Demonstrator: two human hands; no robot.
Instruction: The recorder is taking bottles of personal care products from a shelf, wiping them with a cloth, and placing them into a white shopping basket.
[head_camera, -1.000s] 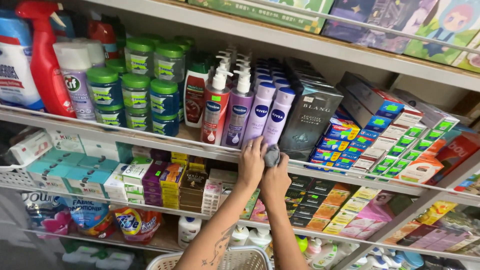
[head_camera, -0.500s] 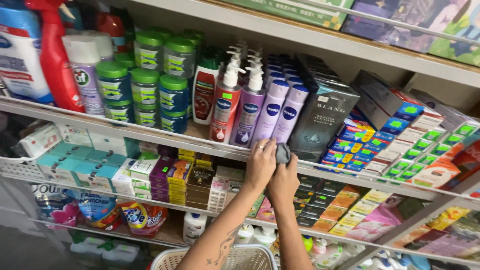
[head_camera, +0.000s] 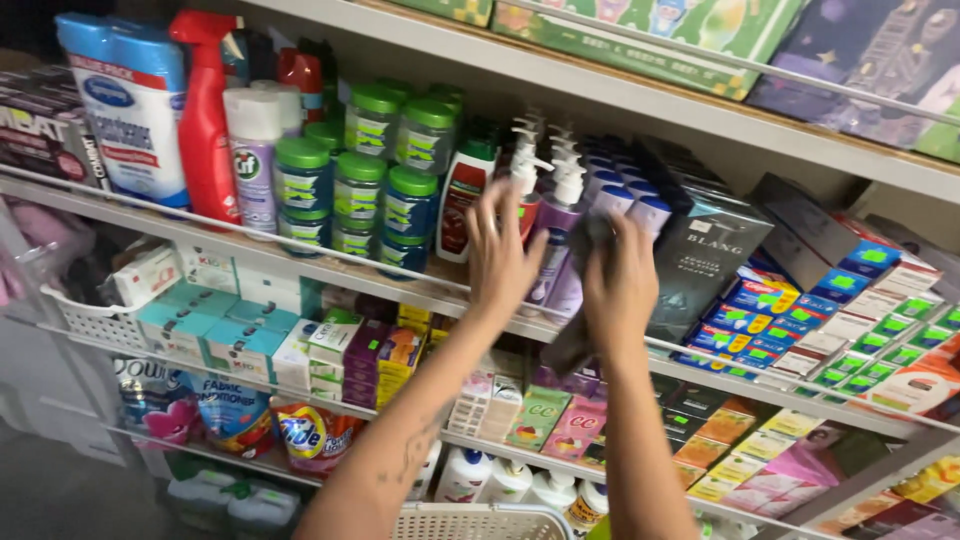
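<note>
Store shelves (head_camera: 330, 270) stood crowded with bottles; the left hand (head_camera: 500, 250) reached open-fingered at a pump bottle (head_camera: 562, 225), the right hand (head_camera: 620, 285) clenched a dark cloth (head_camera: 580, 335).

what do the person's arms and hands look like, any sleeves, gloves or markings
Both forearms are bare as far as the frame shows: no sleeves in view, and no gloves on the left hand or right hand. The left forearm carries dark tattoo-like markings on its inner side, too blurred to make out. No watch or bracelet shows at either wrist; rings cannot be ruled out through the blur.
</note>
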